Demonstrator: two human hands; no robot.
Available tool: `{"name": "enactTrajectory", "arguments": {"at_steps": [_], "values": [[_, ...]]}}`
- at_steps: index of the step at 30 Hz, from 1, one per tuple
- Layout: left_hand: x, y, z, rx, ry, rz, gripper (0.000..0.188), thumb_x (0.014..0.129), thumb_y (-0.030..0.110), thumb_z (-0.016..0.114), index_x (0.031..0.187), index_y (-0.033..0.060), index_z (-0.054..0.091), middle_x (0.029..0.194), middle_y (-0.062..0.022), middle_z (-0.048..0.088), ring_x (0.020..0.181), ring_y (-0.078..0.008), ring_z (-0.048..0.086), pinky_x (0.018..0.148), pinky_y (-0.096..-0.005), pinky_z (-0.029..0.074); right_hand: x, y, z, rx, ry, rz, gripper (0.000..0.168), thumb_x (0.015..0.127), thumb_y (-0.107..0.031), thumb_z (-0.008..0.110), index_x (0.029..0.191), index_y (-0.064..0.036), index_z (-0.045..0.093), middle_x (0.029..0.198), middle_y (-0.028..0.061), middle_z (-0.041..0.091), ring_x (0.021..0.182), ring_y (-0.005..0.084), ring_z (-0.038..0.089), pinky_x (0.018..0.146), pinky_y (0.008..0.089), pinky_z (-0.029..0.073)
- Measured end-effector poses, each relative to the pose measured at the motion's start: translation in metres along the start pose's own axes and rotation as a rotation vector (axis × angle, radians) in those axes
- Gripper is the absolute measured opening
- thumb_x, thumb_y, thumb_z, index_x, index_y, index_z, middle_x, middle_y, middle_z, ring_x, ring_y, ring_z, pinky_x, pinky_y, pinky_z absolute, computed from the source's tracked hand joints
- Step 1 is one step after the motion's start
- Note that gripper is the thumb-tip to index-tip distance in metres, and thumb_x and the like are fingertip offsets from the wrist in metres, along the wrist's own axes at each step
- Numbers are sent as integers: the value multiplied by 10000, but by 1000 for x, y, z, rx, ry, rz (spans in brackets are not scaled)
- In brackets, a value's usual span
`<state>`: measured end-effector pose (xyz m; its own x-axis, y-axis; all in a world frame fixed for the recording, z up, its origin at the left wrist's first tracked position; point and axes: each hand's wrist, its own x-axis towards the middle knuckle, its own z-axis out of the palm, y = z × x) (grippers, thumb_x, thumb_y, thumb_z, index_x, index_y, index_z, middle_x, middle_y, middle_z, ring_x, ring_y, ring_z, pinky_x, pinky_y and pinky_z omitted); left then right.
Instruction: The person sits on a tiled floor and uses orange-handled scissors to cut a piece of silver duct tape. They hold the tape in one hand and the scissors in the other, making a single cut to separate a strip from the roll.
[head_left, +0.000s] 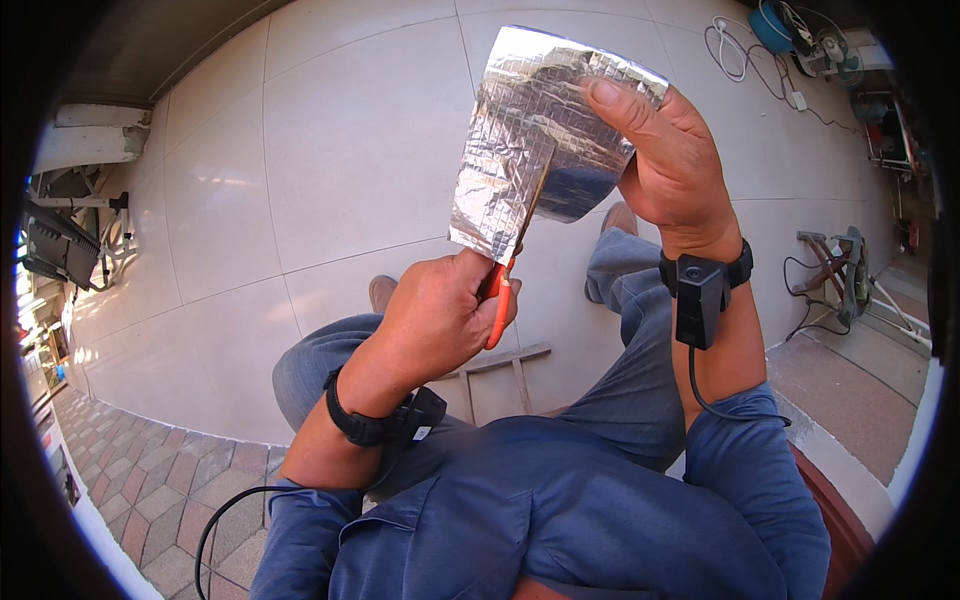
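My left hand (442, 315) is closed around orange-handled scissors (499, 311) near the middle of the view. The scissors' blades point up and lie in a cut in a sheet of silver foil-faced material (499, 165) with a grid pattern. One strip of the sheet hangs left of the blades, its lower end by my left fingers; the darker part curls away to the right. My right hand (667, 157) grips the sheet's upper right side, thumb on the front face and the other fingers mostly hidden behind it.
Between my legs, low down, is a wooden frame (517, 364). Folded metal-framed furniture (75, 232) stands at far left. A cable reel (772, 26) and loose cords lie at upper right. A small stand-like object (840, 270) with a cord is at right. Both wrists carry strapped devices with cables.
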<state>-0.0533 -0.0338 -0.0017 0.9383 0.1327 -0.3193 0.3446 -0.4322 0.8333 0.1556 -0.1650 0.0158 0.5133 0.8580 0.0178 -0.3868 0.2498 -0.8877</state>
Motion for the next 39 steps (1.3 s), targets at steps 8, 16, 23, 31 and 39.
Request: {"name": "enactTrajectory", "arguments": {"at_steps": [8, 16, 23, 31, 39], "values": [[0, -1, 0, -8, -8, 25, 284, 915, 132, 635, 1164, -3, 606, 705, -74, 610, 614, -145, 578, 624, -286, 491, 0, -2, 1, -4, -6, 1, 303, 1007, -186, 548, 1230, 8, 613, 1152, 100, 689, 1046, 186, 660, 937, 333, 515], [-2, -9, 4, -89, -59, -60, 309, 921, 104, 625, 1200, -24, 587, 675, -5, 571, 612, -65, 531, 592, -240, 460, -1, -5, 3, -35, -22, 24, 323, 1017, -195, 531, 1251, 18, 597, 1175, 106, 678, 1068, 180, 647, 950, 323, 504], [-2, -5, 4, -128, 51, -48, 211, 822, 197, 691, 823, 0, 618, 687, -191, 623, 619, -380, 617, 567, -405, 486, -1, -4, 5, -56, -42, 2, 329, 1022, -200, 523, 1249, 25, 602, 1173, 105, 679, 1067, 173, 643, 948, 316, 502], [-2, -5, -1, -90, -21, -63, 355, 872, 87, 645, 1206, -25, 602, 658, 14, 544, 588, -44, 506, 569, -225, 435, -1, -5, 7, -65, -26, 25, 335, 1021, -218, 532, 1245, 18, 610, 1153, 95, 688, 1051, 156, 645, 934, 297, 500], [0, -6, 1, -94, 48, 36, 336, 860, 104, 658, 1163, -39, 627, 643, 3, 540, 572, -47, 504, 557, -230, 436, -4, -7, 13, -87, -31, 69, 307, 1004, -206, 561, 1205, 18, 626, 1144, 100, 690, 1049, 168, 651, 937, 317, 509]]}}
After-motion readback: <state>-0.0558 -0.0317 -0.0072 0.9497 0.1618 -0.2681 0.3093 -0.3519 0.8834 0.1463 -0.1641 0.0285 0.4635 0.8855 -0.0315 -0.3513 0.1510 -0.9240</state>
